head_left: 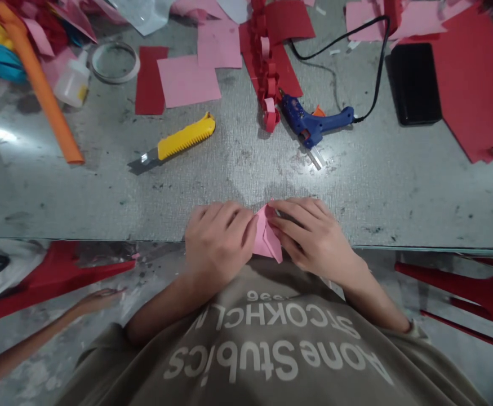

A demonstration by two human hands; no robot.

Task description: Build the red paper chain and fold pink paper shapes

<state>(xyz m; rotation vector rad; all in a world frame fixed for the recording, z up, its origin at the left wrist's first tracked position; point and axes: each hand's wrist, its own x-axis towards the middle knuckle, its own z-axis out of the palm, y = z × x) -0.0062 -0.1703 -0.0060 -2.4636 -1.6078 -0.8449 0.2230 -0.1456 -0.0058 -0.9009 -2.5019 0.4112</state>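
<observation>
A small folded piece of pink paper (266, 237) is held between my two hands at the table's front edge. My left hand (220, 239) grips its left side with curled fingers, the thumb against the paper. On the other side, my right hand (314, 234) pinches the paper's upper right part with its fingertips. Beyond my hands lie a yellow box cutter (186, 137) with its blade out, pointing left, and a blue glue gun (314, 121) beside a red and pink paper chain (269, 84).
Farther back are pink sheets (189, 82), a red strip (150, 80), a tape roll (97, 62), a glue bottle (72, 82), an orange roll (45, 93), a black box (415, 83) and red sheets (476, 84). Another person's arm (39, 338) shows at lower left; red chairs flank the table.
</observation>
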